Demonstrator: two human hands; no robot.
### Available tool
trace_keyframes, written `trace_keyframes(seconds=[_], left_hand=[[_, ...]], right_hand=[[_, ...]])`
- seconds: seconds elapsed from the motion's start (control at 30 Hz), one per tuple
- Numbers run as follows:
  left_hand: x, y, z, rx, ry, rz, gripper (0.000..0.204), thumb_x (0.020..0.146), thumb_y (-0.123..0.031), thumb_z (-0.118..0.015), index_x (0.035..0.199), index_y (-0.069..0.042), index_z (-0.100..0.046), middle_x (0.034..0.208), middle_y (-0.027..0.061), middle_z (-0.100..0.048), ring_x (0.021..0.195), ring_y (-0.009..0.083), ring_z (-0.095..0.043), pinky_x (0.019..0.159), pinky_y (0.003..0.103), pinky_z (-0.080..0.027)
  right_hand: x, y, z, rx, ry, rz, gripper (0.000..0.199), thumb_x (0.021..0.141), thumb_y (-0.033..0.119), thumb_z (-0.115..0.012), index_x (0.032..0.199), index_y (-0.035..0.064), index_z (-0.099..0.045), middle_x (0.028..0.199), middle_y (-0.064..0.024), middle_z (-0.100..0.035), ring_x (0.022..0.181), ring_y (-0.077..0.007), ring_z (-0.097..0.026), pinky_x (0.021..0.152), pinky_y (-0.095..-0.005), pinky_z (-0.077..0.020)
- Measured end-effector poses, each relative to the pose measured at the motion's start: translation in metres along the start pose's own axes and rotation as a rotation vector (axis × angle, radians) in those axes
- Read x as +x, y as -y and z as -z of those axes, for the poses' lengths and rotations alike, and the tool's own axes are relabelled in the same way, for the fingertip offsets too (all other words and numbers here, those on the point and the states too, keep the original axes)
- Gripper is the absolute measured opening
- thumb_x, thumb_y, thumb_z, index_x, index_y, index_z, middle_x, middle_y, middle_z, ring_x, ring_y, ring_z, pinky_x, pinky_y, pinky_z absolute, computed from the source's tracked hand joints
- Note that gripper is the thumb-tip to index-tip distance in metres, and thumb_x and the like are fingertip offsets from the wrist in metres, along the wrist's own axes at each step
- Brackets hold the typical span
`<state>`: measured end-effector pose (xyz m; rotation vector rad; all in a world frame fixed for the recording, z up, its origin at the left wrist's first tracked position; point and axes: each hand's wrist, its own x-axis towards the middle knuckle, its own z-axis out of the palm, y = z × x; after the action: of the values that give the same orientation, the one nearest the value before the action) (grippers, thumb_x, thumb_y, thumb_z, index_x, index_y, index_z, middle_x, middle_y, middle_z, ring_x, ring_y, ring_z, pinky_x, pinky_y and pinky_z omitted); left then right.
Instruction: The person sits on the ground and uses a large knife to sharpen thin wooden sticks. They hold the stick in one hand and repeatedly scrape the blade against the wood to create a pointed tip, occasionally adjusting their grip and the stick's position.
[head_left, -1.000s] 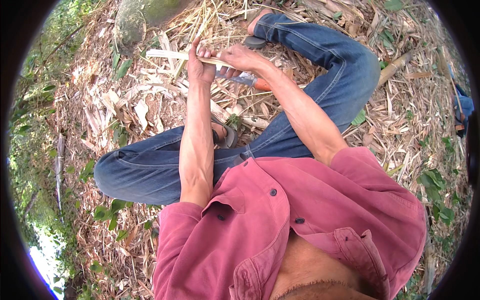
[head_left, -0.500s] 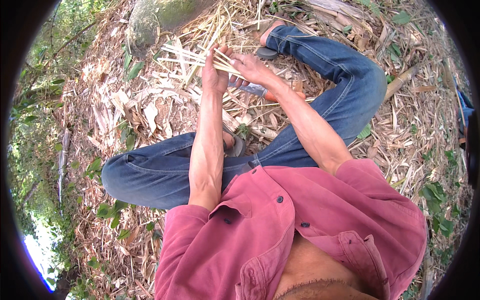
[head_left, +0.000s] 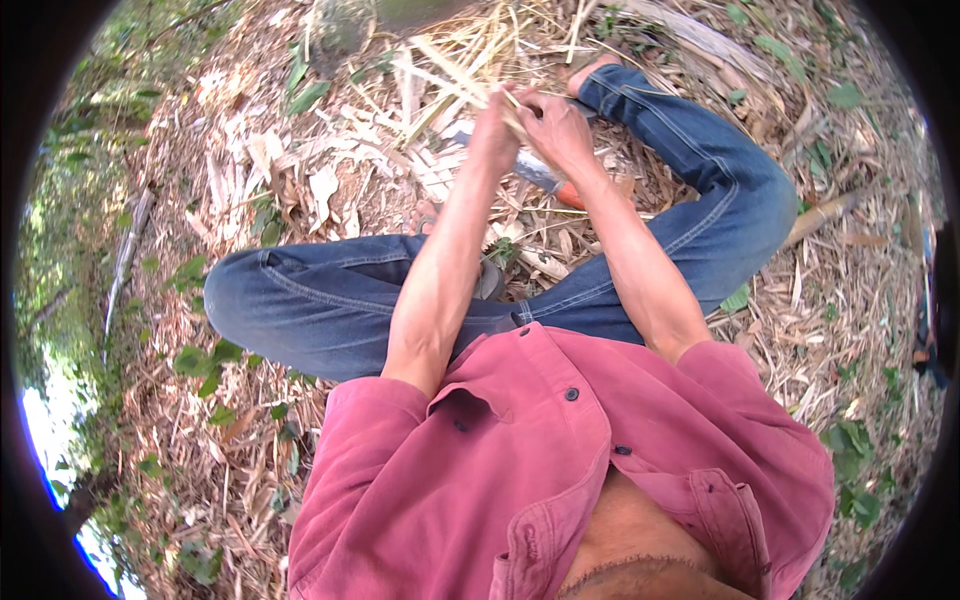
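Pinching a few thin, pale strips [head_left: 447,72] with the left hand [head_left: 494,135] and the right hand [head_left: 560,130], both up close to each other, fingers bent in. Pointing the long ends of the strips up and to the left, past the left hand, spread a little like a fan. Too blurry to tell the exact place of each fingertip. Holding all this above the ground [head_left: 375,190], over a flat grey blade [head_left: 537,170] with an orange handle [head_left: 570,195], partly covered by the hands and the right arm [head_left: 645,260]. Sitting with both knees [head_left: 235,295] bent out wide, in blue jeans [head_left: 325,312] and a pinkish red shirt [head_left: 470,520] with dark buttons [head_left: 572,394]. Resting one foot [head_left: 593,72] on the ground, just past the right hand. Beyond the hands, looking out at a messy heap of thin yellow strands [head_left: 490,45], beside a grey-green stone [head_left: 335,35], blurry too. All around, seeing dry leaves [head_left: 322,190] and chips [head_left: 265,150], with some green leaves [head_left: 306,97] mixed in. Farther right, past the knee, seeing a brown stick [head_left: 825,215].
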<state>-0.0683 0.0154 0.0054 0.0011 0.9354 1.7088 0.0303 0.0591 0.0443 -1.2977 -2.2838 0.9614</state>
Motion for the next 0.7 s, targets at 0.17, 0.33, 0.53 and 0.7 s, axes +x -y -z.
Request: trace_keyframes(seconds=[0.17, 0.33, 0.53, 0.7], left_hand=[[0.009, 0.021, 0.010, -0.068, -0.196, -0.039, 0.022, 0.096, -0.021, -0.044, 0.104, -0.002, -0.050, 0.095, 0.0139, -0.060, 0.088, 0.0251, -0.059, 0.082, 0.038, -0.051], [0.022, -0.026, 0.035, -0.402, -0.318, -0.219, 0.014, 0.096, -0.020, -0.045, 0.098, -0.006, -0.044, 0.070, 0.0035, -0.049, 0.064, 0.0165, -0.053, 0.072, 0.036, -0.054], [0.014, -0.040, 0.041, -0.160, -0.296, -0.132, 0.015, 0.093, -0.019, -0.049, 0.097, -0.004, -0.049, 0.058, -0.0030, -0.038, 0.047, 0.0085, -0.037, 0.051, 0.026, -0.044], [0.056, -0.081, 0.062, 0.613, -0.508, 0.013, 0.026, 0.086, -0.018, -0.058, 0.102, 0.003, -0.059, 0.059, -0.0014, -0.039, 0.046, 0.0075, -0.033, 0.040, 0.024, -0.033]], right_hand=[[-0.015, -0.006, -0.020, -0.058, 0.067, 0.101, 0.032, 0.088, 0.034, -0.050, 0.106, 0.0132, -0.066, 0.103, -0.0179, -0.064, 0.090, -0.0356, -0.062, 0.078, -0.0449, -0.0480], [-0.018, 0.023, -0.026, -0.040, 0.179, 0.046, 0.045, 0.094, 0.043, -0.040, 0.100, 0.0047, -0.063, 0.089, -0.0228, -0.064, 0.086, -0.0388, -0.062, 0.075, -0.0455, -0.0469], [-0.019, 0.012, -0.053, 0.000, 0.248, 0.040, 0.047, 0.093, 0.046, -0.040, 0.084, 0.0035, -0.058, 0.073, -0.0227, -0.062, 0.074, -0.0423, -0.061, 0.068, -0.0512, -0.0454], [-0.022, -0.020, -0.069, -0.023, 0.295, 0.039, 0.043, 0.088, 0.044, -0.048, 0.106, 0.0063, -0.061, 0.097, -0.0215, -0.064, 0.093, -0.0377, -0.061, 0.083, -0.0476, -0.0453]])
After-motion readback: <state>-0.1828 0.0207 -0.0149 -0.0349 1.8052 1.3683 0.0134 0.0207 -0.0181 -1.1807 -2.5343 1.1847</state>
